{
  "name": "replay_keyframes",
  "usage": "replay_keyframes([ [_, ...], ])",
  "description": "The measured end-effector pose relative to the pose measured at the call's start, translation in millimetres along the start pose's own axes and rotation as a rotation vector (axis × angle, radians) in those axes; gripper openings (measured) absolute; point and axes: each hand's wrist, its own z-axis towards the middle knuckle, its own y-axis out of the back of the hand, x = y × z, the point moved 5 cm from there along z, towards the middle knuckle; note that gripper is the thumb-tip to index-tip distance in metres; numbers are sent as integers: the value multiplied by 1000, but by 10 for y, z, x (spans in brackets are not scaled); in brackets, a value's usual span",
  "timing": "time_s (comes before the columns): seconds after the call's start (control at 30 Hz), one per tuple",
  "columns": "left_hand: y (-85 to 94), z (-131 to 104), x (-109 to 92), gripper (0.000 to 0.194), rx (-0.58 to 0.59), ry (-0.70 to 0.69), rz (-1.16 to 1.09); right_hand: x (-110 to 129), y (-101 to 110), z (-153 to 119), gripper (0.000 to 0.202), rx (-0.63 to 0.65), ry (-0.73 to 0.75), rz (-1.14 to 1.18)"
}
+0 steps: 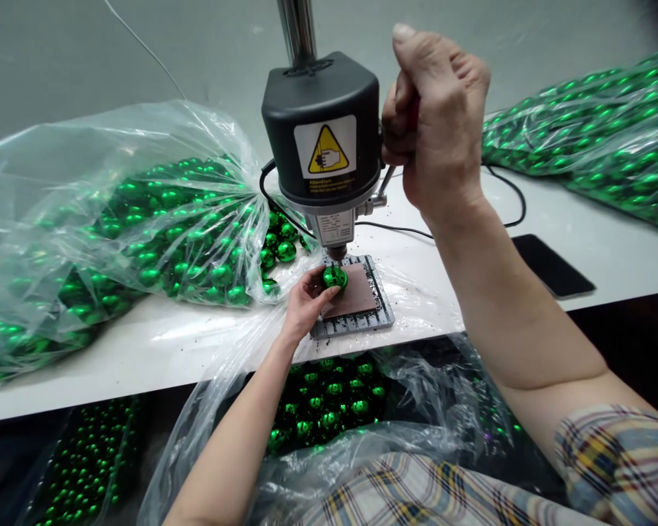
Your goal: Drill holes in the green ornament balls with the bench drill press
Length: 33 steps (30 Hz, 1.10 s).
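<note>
My left hand (308, 301) grips a shiny green ball (335, 277) between thumb and fingers, directly beneath the chuck of a black drill press (321, 131). Under the ball lies a pinkish-brown board (356, 292) on the grey slotted base plate (387, 314), with dark flecks scattered around. My right hand (439, 109) is raised beside the drill head, its fingers wrapped round the press's lever handle, of which a bit of red shows. Whether the drill tip touches the ball is too small to tell.
A clear bag of green balls (169, 234) lies left of the press, another bag (597, 131) at the right. A black phone (553, 267) and cables lie on the white table (142, 351). Below its front edge, an open bag holds more balls (329, 402).
</note>
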Motion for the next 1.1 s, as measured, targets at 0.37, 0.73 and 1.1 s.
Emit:
replay_keyframes([
  [0.37,-146,-26,-244,51,9,-206,400,-28,16,5,56,32,-4,9],
  [0.73,-167,-62,-106,57,20,-174,395,91,25,-119,58,76,128,26],
  [1.1,-182,-59,-152,53,23,-314,445,217,171,-697,59,-25,331,-62],
])
